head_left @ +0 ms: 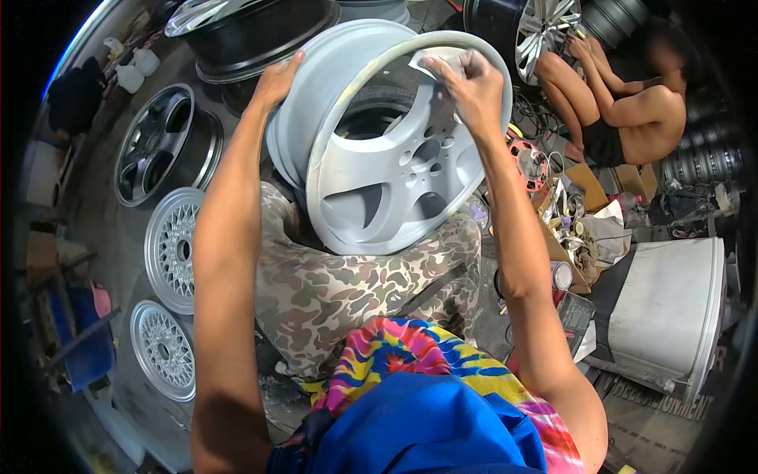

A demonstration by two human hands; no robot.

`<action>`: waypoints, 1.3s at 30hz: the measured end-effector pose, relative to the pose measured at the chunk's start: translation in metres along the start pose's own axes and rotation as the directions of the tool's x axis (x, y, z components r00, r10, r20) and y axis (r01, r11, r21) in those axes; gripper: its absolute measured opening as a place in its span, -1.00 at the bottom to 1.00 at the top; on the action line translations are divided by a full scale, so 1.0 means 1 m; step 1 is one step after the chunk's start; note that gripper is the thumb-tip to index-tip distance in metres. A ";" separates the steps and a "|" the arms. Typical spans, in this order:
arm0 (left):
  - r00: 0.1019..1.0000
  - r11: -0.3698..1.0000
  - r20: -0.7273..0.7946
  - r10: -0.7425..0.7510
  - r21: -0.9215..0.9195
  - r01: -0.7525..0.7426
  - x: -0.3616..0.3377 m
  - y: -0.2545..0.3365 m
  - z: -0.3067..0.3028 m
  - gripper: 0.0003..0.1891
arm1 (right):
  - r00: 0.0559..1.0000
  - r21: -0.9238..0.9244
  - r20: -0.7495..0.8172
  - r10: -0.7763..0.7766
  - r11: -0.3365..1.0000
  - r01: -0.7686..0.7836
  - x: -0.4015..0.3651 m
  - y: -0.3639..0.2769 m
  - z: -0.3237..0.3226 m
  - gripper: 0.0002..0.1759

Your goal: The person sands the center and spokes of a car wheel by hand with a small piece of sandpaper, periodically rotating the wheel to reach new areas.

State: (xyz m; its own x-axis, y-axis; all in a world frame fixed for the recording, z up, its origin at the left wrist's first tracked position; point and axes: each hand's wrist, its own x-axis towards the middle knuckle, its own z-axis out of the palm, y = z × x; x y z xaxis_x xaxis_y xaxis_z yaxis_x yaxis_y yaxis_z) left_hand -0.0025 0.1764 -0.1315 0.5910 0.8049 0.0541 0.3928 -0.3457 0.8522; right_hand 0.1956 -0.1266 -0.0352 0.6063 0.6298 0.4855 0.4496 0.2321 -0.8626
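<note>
Wheel rim (371, 201), face toward camera, left hand (276, 80) behind, right hand (471, 85) on lip

The pale grey metal wheel rim (379, 189) looks matt and smooth; the whitish sheet (432, 63) at its one o'clock seems paper. The silver mesh-spoked metal wheel (174, 249) at nine o'clock gleams.
</note>
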 end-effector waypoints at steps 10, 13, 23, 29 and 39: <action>0.999 0.999 -0.033 0.024 -0.027 -0.025 0.010 -0.010 0.005 -0.16 | 0.975 -0.027 0.075 0.209 0.978 -0.208 -0.019 0.011 -0.018 -0.67; 1.000 1.000 -0.012 0.019 -0.024 -0.019 0.004 -0.010 0.003 -0.16 | 0.992 0.029 0.090 0.083 0.996 -0.086 0.008 -0.003 -0.013 -0.69; 0.999 0.999 -0.029 0.044 -0.014 -0.044 0.004 -0.009 0.005 -0.11 | 0.963 -0.539 -0.056 -0.262 0.820 0.191 -0.048 0.031 0.003 -0.52; 0.997 0.996 -0.036 0.074 -0.056 -0.076 -0.002 -0.001 0.004 -0.14 | 0.910 -0.617 -0.146 -0.389 0.754 0.224 -0.030 0.009 0.016 -0.48; 0.997 0.995 -0.039 0.072 0.067 -0.069 0.006 -0.006 0.004 -0.10 | 0.922 -0.643 -0.010 -0.387 0.709 0.290 -0.038 0.010 0.008 -0.49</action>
State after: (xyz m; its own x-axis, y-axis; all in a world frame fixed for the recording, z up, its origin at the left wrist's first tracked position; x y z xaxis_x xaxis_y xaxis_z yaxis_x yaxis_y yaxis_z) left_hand 0.0014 0.1818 -0.1386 0.5896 0.7962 0.1355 0.3972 -0.4320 0.8097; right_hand 0.1716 -0.1426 -0.0635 0.3917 0.4836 0.7827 0.9164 -0.1289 -0.3790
